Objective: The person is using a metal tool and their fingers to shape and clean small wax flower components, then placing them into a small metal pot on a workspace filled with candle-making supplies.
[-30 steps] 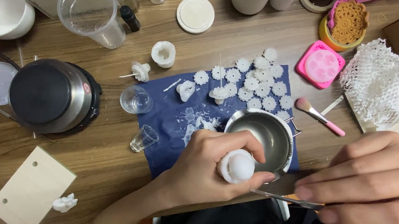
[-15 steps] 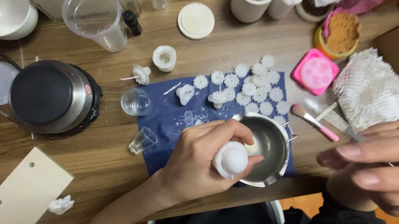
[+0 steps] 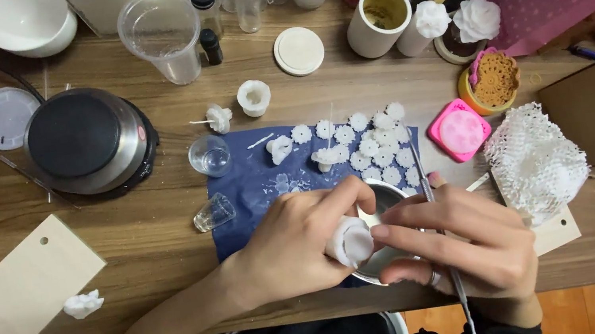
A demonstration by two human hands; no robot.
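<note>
Wax piece (image 3: 350,242) sat gripped in the left hand (image 3: 296,246) over the metal bowl (image 3: 384,205), while the right hand (image 3: 462,242), touching it, pinched a thin tool (image 3: 435,216).

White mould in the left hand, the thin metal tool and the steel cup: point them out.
white mould (image 3: 350,243), head view, its rounded end showing between the fingers
thin metal tool (image 3: 420,170), head view, upper shaft above the right hand
steel cup (image 3: 390,193), head view, far rim

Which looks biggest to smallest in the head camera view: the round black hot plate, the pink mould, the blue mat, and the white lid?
1. Blue mat, though the hands cover part of it.
2. Round black hot plate.
3 and 4. Pink mould and white lid look alike; no ranking.
</note>
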